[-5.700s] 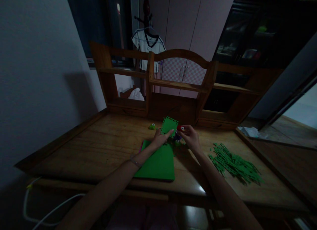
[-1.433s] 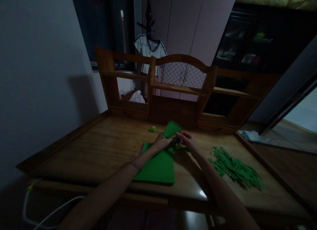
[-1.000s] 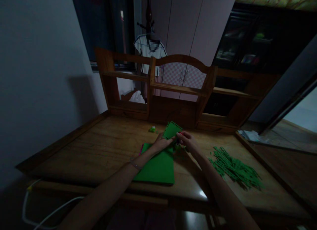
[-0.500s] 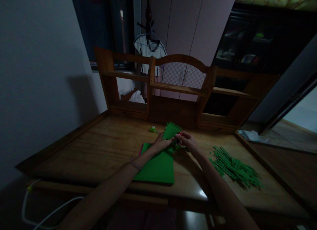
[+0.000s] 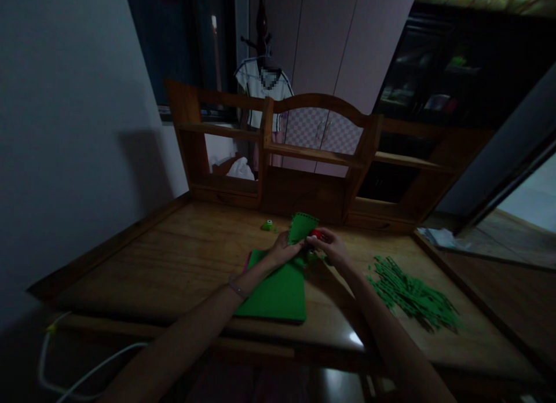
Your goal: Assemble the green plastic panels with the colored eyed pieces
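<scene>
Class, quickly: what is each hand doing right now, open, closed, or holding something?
Left hand: closed on the small green perforated sheet.
Right hand: closed on a small red-topped tool at the sheet's edge.

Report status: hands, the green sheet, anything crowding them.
Left hand grips small punched green sheet. Right hand holds red-topped tool at its edge. Large green sheet beneath; green strips off right, apart.

Left hand holds a small green perforated sheet upright; right hand presses a red punch against it, above the counter.
</scene>
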Demonstrator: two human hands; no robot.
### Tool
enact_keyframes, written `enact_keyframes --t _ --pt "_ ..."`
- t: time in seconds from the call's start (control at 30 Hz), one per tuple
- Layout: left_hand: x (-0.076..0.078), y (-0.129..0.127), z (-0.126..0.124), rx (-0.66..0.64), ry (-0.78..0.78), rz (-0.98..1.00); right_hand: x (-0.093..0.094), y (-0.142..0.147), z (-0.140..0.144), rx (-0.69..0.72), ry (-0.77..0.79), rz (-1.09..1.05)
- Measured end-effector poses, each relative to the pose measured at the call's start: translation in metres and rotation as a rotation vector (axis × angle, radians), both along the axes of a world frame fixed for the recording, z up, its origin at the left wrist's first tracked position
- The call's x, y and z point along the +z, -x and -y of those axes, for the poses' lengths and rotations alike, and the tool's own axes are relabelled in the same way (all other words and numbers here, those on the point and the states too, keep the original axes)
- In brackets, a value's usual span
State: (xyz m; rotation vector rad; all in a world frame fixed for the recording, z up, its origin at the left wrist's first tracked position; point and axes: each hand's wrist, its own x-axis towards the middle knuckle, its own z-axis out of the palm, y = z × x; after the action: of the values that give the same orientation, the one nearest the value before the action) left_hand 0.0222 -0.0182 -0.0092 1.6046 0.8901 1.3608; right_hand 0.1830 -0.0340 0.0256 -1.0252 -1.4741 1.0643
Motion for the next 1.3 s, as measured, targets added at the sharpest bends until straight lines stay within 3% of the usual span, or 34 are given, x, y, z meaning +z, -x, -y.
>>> enact_keyframes --t 0.3,0.67,1.1,1.3 --pt "0.005 0.009 -0.001 0.156 -0.041 -0.068 0.002 0.001 0.001 0.019 -0.069 0.014" --pt "0.013 0.015 0.003 0.152 -0.232 -0.242 0.011 0.004 0.009 -0.010 -0.047 0.083" --pt "0.010 0.018 0.001 0.170 -0.172 -0.316 0.012 0.006 0.011 -0.003 -0.040 0.075" --pt "0.007 0.013 -0.001 0.138 -0.117 -0.216 0.015 0.004 0.013 -0.026 -0.020 0.042"
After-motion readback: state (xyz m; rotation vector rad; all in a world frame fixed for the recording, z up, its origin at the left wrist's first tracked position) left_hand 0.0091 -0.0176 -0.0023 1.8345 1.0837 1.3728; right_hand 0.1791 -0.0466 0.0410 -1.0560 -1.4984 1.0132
